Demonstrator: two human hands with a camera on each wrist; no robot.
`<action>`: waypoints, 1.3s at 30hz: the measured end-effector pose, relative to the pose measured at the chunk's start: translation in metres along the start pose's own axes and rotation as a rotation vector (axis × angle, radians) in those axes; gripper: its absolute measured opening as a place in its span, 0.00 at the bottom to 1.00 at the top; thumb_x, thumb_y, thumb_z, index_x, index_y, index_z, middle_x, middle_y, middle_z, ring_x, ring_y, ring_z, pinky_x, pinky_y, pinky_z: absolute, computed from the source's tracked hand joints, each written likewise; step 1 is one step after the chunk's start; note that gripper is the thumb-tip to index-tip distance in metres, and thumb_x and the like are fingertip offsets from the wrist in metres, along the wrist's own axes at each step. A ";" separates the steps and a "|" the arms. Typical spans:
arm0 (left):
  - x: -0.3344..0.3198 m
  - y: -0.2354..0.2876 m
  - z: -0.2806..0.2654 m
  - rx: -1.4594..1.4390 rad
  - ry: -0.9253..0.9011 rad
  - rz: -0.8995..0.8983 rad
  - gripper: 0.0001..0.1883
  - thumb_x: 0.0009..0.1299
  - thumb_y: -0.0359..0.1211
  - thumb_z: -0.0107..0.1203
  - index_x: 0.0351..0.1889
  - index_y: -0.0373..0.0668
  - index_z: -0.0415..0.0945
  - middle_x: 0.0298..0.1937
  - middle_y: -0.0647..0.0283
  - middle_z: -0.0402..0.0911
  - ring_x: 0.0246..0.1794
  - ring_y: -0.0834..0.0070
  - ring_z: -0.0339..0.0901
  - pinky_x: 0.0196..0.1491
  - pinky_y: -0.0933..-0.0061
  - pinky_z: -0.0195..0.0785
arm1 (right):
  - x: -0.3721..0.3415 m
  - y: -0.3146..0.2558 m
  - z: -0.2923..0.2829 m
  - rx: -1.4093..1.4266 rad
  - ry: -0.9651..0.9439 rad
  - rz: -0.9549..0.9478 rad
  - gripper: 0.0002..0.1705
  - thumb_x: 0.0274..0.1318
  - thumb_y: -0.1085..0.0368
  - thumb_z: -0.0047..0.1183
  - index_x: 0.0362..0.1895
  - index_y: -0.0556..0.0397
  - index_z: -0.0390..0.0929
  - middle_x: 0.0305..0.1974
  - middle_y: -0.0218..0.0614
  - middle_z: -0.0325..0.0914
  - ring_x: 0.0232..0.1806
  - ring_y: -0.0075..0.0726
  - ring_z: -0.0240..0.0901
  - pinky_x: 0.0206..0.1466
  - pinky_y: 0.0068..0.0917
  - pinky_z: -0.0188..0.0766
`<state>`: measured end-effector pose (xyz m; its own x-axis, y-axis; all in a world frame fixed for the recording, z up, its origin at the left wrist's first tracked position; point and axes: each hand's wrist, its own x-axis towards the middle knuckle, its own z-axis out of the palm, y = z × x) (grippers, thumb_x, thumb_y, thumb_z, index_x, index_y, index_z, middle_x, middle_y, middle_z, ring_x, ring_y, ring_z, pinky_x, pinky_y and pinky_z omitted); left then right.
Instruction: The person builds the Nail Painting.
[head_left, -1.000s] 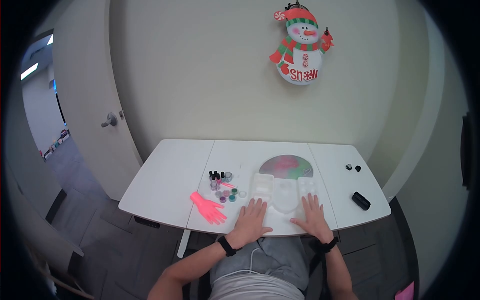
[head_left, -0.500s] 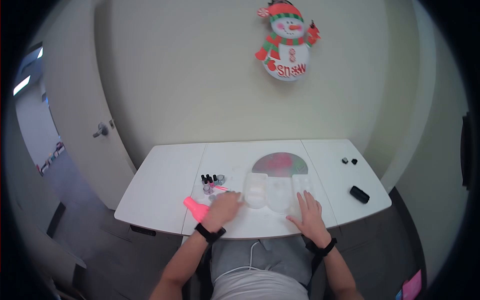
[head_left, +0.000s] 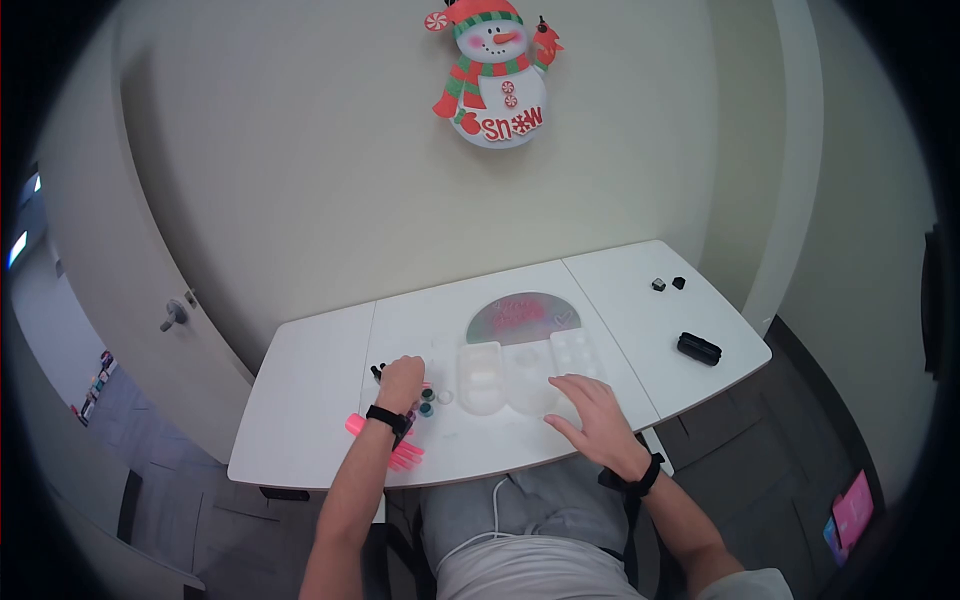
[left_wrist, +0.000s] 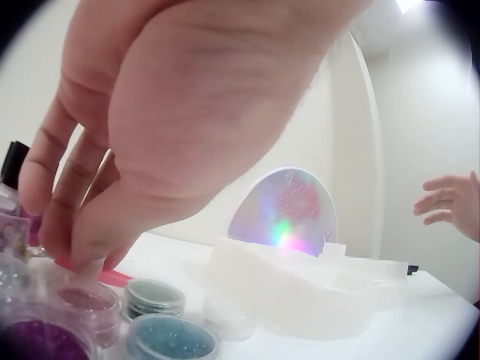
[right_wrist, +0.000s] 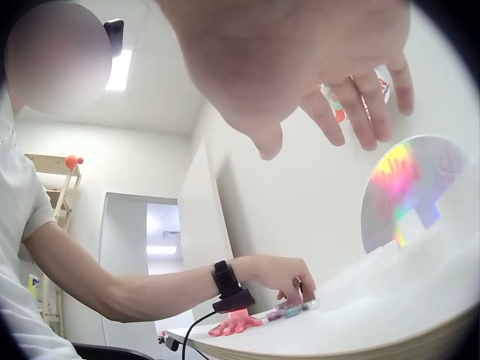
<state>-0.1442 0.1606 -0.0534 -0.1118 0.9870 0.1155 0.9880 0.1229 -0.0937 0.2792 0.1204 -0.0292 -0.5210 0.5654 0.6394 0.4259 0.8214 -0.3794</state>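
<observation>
In the head view my left hand [head_left: 403,380] is lowered over small jars and nail polish bottles [head_left: 378,371] at the table's left. Its fingers point down in the left wrist view, tips gathered at a thin pink stick [left_wrist: 114,278]; I cannot tell if they pinch it. Close by stand a pink glitter jar [left_wrist: 90,304], a teal jar [left_wrist: 172,339] and a purple jar [left_wrist: 41,339]. A pink model hand [head_left: 406,457] lies partly under my left wrist. My right hand [head_left: 598,412], fingers spread and empty, hovers over the front of translucent white trays [head_left: 480,380].
Behind the trays is a shiny half-round plate [head_left: 515,322] with pink colouring. A black case [head_left: 699,349] and two small dark items [head_left: 679,283] sit at the table's right. A snowman decoration [head_left: 500,85] hangs on the wall; a door [head_left: 100,230] stands at left.
My left hand has gone from resting by the trays leftward to the jars and bottles. My right hand has lifted off the table, and the head view has turned to the right.
</observation>
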 end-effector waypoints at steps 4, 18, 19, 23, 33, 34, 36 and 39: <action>0.003 0.009 -0.003 -0.012 0.045 -0.002 0.10 0.65 0.29 0.74 0.41 0.35 0.88 0.42 0.46 0.93 0.47 0.47 0.93 0.49 0.49 0.87 | -0.002 0.001 0.003 0.027 0.004 0.022 0.33 0.73 0.48 0.66 0.72 0.55 0.79 0.67 0.50 0.81 0.71 0.58 0.75 0.76 0.50 0.67; 0.041 0.080 -0.050 -0.263 0.248 0.152 0.08 0.73 0.38 0.69 0.42 0.45 0.94 0.40 0.46 0.92 0.44 0.44 0.91 0.48 0.46 0.84 | 0.060 -0.019 -0.011 -0.012 -0.069 -0.131 0.28 0.76 0.46 0.61 0.63 0.57 0.85 0.53 0.48 0.87 0.60 0.55 0.82 0.69 0.49 0.73; 0.052 0.083 -0.045 -0.262 0.256 0.161 0.08 0.73 0.38 0.69 0.42 0.45 0.94 0.40 0.46 0.92 0.44 0.44 0.91 0.48 0.46 0.84 | 0.065 -0.021 -0.009 -0.021 -0.060 -0.131 0.28 0.76 0.46 0.61 0.63 0.57 0.85 0.53 0.48 0.87 0.60 0.55 0.82 0.69 0.49 0.73; 0.064 0.093 -0.027 -0.219 0.236 0.170 0.07 0.73 0.35 0.68 0.42 0.44 0.93 0.41 0.43 0.91 0.44 0.42 0.90 0.48 0.43 0.84 | 0.065 -0.023 0.012 0.015 -0.199 -0.087 0.29 0.77 0.44 0.59 0.63 0.57 0.85 0.46 0.50 0.88 0.53 0.58 0.85 0.63 0.50 0.77; -0.020 0.084 -0.078 -0.406 0.355 0.075 0.12 0.71 0.28 0.65 0.50 0.44 0.94 0.46 0.53 0.94 0.48 0.52 0.92 0.52 0.50 0.85 | 0.046 -0.001 0.026 -0.041 -0.292 0.046 0.35 0.79 0.37 0.55 0.66 0.56 0.85 0.49 0.50 0.89 0.55 0.59 0.85 0.64 0.50 0.76; -0.033 0.079 -0.081 -0.404 0.355 0.072 0.12 0.71 0.28 0.65 0.50 0.44 0.94 0.46 0.53 0.94 0.48 0.52 0.92 0.52 0.50 0.85 | 0.044 0.002 0.029 -0.038 -0.292 0.044 0.35 0.79 0.37 0.55 0.66 0.56 0.85 0.49 0.50 0.89 0.55 0.59 0.85 0.64 0.50 0.76; -0.055 0.065 -0.083 -0.469 0.279 -0.055 0.14 0.70 0.28 0.64 0.52 0.43 0.93 0.44 0.54 0.94 0.47 0.53 0.92 0.52 0.53 0.85 | 0.039 0.010 0.040 -0.086 -0.317 0.052 0.38 0.79 0.35 0.54 0.69 0.55 0.83 0.58 0.52 0.86 0.64 0.58 0.81 0.69 0.51 0.73; -0.073 0.044 -0.081 -0.485 0.215 -0.178 0.15 0.70 0.27 0.64 0.52 0.42 0.93 0.43 0.54 0.94 0.46 0.54 0.92 0.53 0.55 0.86 | 0.032 0.018 0.053 -0.122 -0.314 0.033 0.40 0.78 0.33 0.53 0.71 0.55 0.81 0.66 0.56 0.81 0.71 0.61 0.76 0.73 0.54 0.69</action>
<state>-0.0835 0.0858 0.0146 -0.3070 0.9059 0.2917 0.8974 0.1735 0.4057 0.2309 0.1576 -0.0508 -0.6998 0.6027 0.3835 0.5219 0.7979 -0.3017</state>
